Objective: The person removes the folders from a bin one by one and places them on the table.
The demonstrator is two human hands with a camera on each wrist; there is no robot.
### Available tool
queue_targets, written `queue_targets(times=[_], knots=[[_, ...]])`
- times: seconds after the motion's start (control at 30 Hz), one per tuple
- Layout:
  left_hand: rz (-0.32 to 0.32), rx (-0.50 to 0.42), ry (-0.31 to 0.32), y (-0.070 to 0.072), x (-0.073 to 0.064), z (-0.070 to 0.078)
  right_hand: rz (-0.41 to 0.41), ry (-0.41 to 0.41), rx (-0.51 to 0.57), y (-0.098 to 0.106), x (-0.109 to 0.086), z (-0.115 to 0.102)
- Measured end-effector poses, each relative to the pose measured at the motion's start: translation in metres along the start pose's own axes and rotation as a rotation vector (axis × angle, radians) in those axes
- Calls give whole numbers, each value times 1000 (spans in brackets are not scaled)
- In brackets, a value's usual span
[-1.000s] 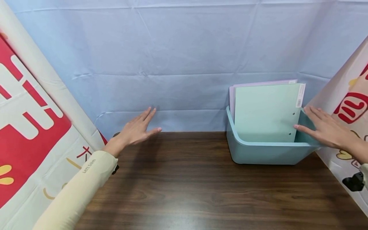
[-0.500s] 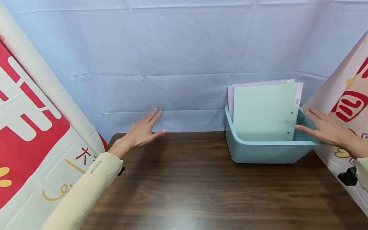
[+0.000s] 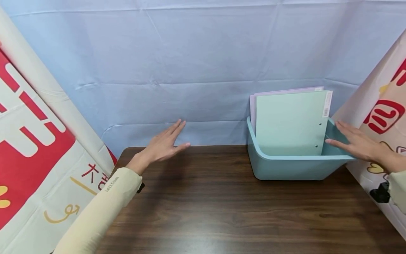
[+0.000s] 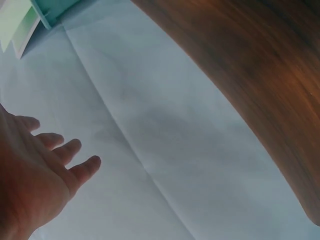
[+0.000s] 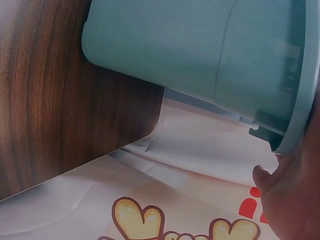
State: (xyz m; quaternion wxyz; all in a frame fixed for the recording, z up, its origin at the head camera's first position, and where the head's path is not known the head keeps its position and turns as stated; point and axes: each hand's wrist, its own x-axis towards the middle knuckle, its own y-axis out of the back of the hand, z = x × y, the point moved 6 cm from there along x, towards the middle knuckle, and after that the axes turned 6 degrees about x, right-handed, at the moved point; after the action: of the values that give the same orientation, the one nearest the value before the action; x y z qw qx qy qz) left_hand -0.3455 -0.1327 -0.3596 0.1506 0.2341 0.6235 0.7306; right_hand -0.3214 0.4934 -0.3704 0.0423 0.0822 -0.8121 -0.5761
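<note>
A light blue plastic bin stands at the table's back right. Inside it, a pale green file folder leans upright in front of a lilac folder. My right hand is at the bin's right rim, fingers fairly straight and thumb reaching over the opening. In the right wrist view, that hand lies right beside the rim. Palm down and holding nothing, my left hand hovers near the table's back edge with its fingers spread. Its fingers also show apart in the left wrist view.
The dark brown wooden table has a rounded back left corner. Behind it hangs a creased pale blue cloth. Printed red and white cloths hang at the left and right.
My left hand has moved a little to the right along the table's back edge. The right hand stays by the bin's rim. The view has shifted slightly.
</note>
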Motion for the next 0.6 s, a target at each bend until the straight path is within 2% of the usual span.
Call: queue_targets(times=[0.3, 0.6], knots=[[16, -36, -34, 2, 11, 17, 4, 16, 45, -2, 2, 6], [7, -95, -41, -5, 20, 32, -52, -7, 99, -7, 0, 4]])
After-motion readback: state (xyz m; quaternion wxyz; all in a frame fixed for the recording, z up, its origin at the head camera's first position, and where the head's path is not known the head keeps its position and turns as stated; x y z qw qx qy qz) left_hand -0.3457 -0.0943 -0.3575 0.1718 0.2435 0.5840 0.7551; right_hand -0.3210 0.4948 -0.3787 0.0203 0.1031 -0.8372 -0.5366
